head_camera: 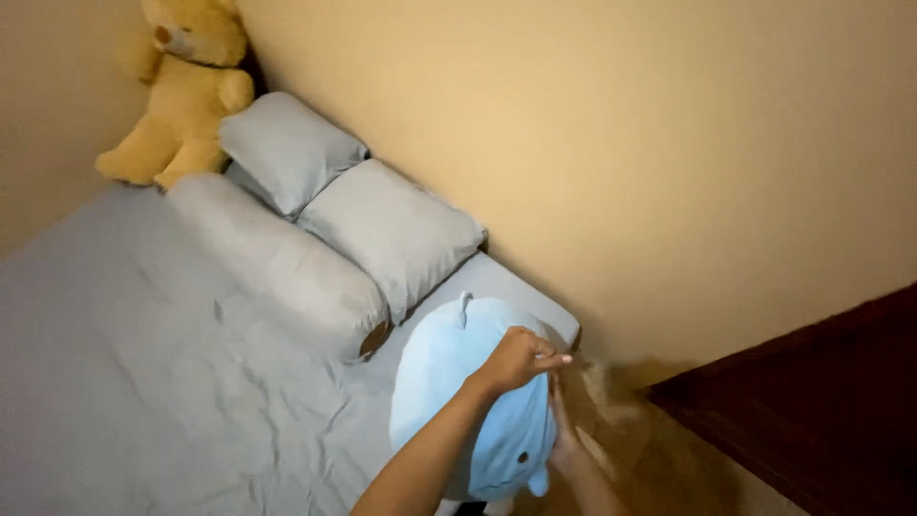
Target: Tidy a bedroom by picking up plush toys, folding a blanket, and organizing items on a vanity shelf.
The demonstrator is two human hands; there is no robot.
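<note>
Currently holding a light-blue plush toy (449, 382) at the near right corner of the grey-sheeted bed (124, 363), over the mattress edge. Sitting far left in the corner, a yellow teddy bear (181, 86); lying next to it, a long grey bolster (277, 263) and two grey pillows (344, 191) against the tan wall (621, 143).

Gripping the plush from above with the left hand (519, 358), fingers curled and pressed into the soft top edge. Pressing against its right flank with the right hand (564, 430), blurred and partly hidden, so cannot tell how far those fingers are closing.

Running from upper left, where a small fin is sticking up, down to lower right, where the face is showing: that looks like the toy's long axis, with the face pointing toward the wearer and downward.

Possibly slipping off the bed edge onto the floor (621, 440) beside the dark wooden furniture (821, 401), since hanging partly past the mattress and held only by soft, compressible fabric. Possibly also nudging the nearest pillow or bolster if swinging leftward.
</note>
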